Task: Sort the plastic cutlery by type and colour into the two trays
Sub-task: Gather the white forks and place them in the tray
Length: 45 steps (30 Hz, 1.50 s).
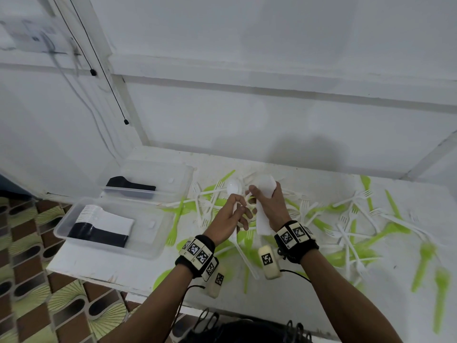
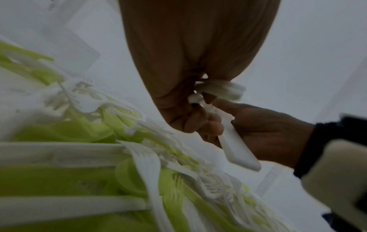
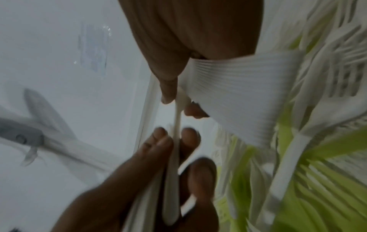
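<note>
My left hand (image 1: 238,215) grips the handle of a single white spoon (image 1: 233,187), bowl pointing away from me. My right hand (image 1: 263,198) clasps a stack of white spoons (image 1: 264,220), bowls on top, right beside it. In the right wrist view the stack (image 3: 238,87) shows as ribbed handles, and my right thumb and finger also pinch the neck of the single spoon (image 3: 175,141). Both hands hover over a pile of white and green cutlery (image 1: 346,219). The near tray (image 1: 158,248) holds stacked white and black pieces. The far tray (image 1: 183,174) holds black pieces (image 1: 131,186).
The white table (image 1: 99,266) ends at its left and front edges over a patterned floor (image 1: 24,280). Green pieces (image 1: 440,288) lie scattered to the far right. A white wall (image 1: 272,107) stands close behind, with cables (image 1: 103,70) hanging at the left.
</note>
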Available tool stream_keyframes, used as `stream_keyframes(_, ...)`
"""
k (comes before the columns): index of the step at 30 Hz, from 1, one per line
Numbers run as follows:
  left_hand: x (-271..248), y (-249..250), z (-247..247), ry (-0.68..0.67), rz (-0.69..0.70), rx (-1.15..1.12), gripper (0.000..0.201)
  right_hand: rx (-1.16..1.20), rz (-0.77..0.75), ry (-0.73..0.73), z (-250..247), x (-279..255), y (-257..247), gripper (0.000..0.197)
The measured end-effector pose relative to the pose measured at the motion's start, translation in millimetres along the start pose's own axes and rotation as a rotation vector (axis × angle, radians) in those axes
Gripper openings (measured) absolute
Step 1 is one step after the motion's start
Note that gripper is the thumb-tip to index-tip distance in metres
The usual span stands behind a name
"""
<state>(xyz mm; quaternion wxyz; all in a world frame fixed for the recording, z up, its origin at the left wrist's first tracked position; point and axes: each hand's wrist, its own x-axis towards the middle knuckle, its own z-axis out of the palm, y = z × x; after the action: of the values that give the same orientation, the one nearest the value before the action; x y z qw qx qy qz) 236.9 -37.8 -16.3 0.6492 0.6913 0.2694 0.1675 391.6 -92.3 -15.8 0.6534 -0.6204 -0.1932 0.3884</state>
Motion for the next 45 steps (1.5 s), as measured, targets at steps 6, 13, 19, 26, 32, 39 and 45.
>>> stream_keyframes(6,2,-8,6,-0.040,0.009,0.028,0.013,-0.074,-0.009,0.085,-1,10,7,0.056)
stream_keyframes(13,6,-3,0,-0.141,0.044,0.156,0.008,-0.052,0.025,0.131,3,12,11,0.067)
stream_keyframes(19,3,-3,-9,-0.097,0.003,0.114,0.027,-0.072,0.067,0.075,-11,16,13,0.062)
stream_keyframes(26,10,-6,-9,-0.012,-0.141,-0.002,0.055,-0.038,0.136,-0.016,2,0,19,0.047)
stream_keyframes(32,12,-13,-6,0.114,-0.140,-0.062,0.036,-0.147,0.125,-0.002,10,1,24,0.068)
stream_keyframes(39,10,-21,-2,0.134,-0.067,0.026,0.029,-0.218,0.161,0.027,12,6,43,0.065)
stream_keyframes(45,9,-25,6,0.177,-0.088,-0.003,0.035,-0.010,0.226,-0.006,16,-1,30,0.063)
